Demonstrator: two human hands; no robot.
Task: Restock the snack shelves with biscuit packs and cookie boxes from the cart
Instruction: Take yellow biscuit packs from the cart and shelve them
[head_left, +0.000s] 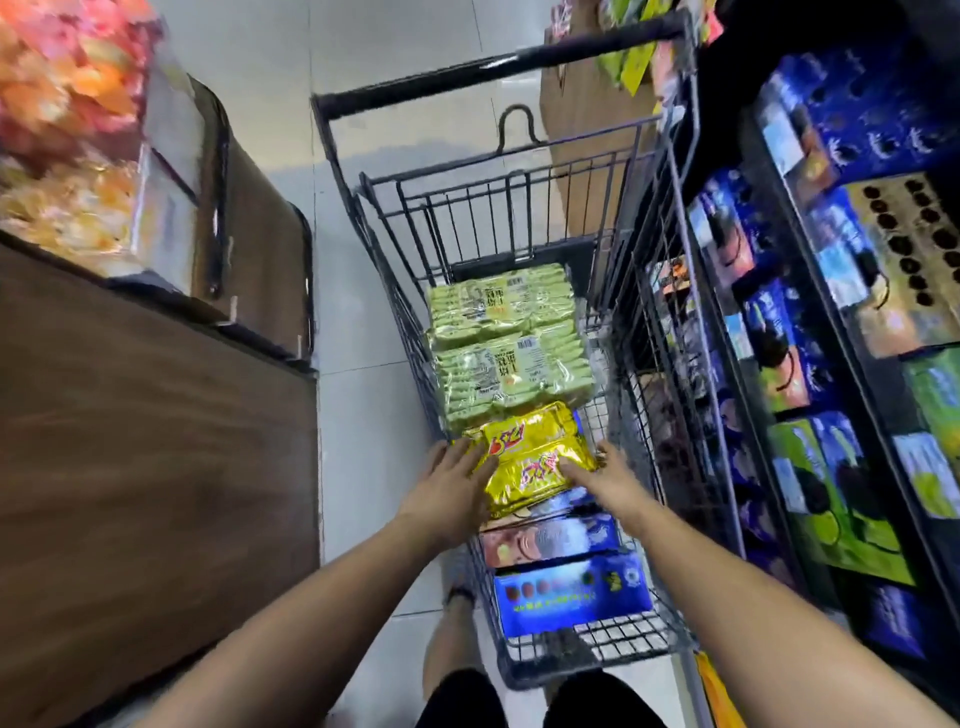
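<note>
A dark wire cart stands in the aisle below me. Inside lie two green biscuit multipacks, shiny yellow biscuit packs in the middle, and blue cookie boxes nearest me. My left hand holds the left edge of the yellow packs, fingers spread along it. My right hand grips their right edge, fingers curled against the foil. The packs lie between both hands, on top of a blue box.
Snack shelves with blue and green cookie boxes run along the right, close to the cart. A brown wooden counter with bins of orange snacks fills the left. Tiled floor lies between. A cardboard box stands beyond the cart.
</note>
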